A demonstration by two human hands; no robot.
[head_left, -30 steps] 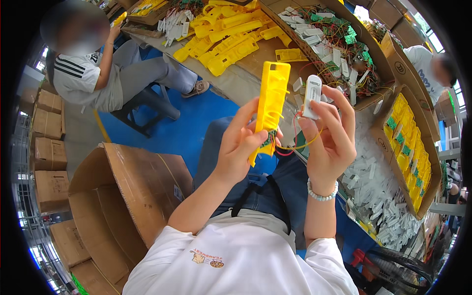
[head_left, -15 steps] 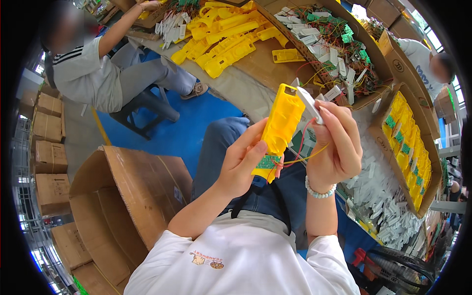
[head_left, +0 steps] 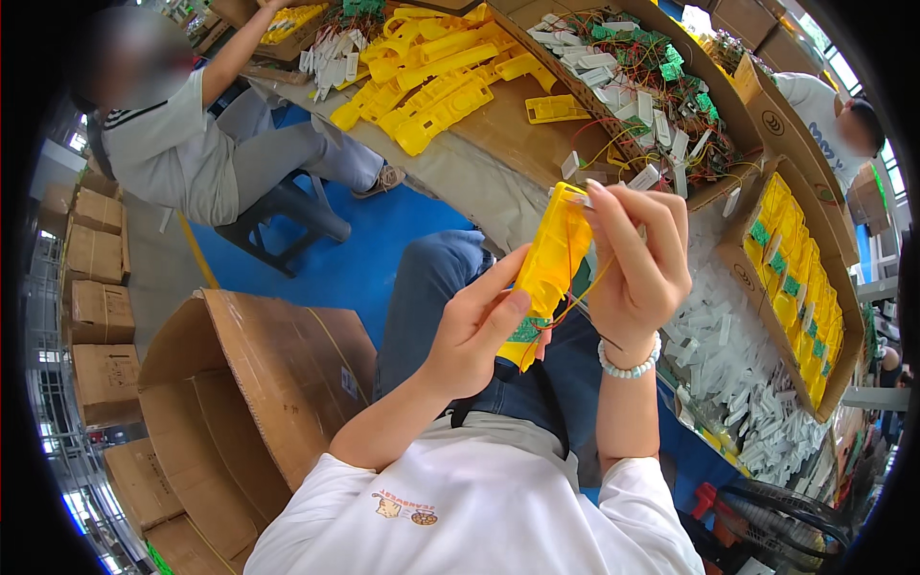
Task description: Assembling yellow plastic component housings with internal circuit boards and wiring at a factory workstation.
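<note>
Two bare hands meet over a seated worker's lap, just off the near edge of a covered table (head_left: 470, 171). The left hand (head_left: 484, 331) is closed around the lower end of a yellow casing (head_left: 544, 268), thumb across its side, the open, ribbed face showing and the far end tipped up toward the table. A green circuit board (head_left: 528, 331) sits low in the casing beside the thumb. The right hand (head_left: 640, 259), a beaded bracelet (head_left: 630, 357) at its wrist, pinches a small white piece (head_left: 579, 199) at the casing's upper end; the fingertips hide most of it, and from where I stand I cannot tell whether it is seated. Thin red and yellow wires (head_left: 573, 305) loop between the board and the right hand.

Along the table's near edge lies a pile of yellow casings (head_left: 417, 81), with a lone casing (head_left: 558, 108) beside a carton (head_left: 730, 88) of white pieces, boards and tangled wire. Toward the table's right end, loose white parts (head_left: 738, 364) spread beside a second carton (head_left: 746, 278) holding rows of casings with boards. A co-worker (head_left: 172, 153) sits on a dark stool (head_left: 278, 216) across the blue floor (head_left: 316, 278), and a large open box (head_left: 287, 364) stands by the worker's left arm.
</note>
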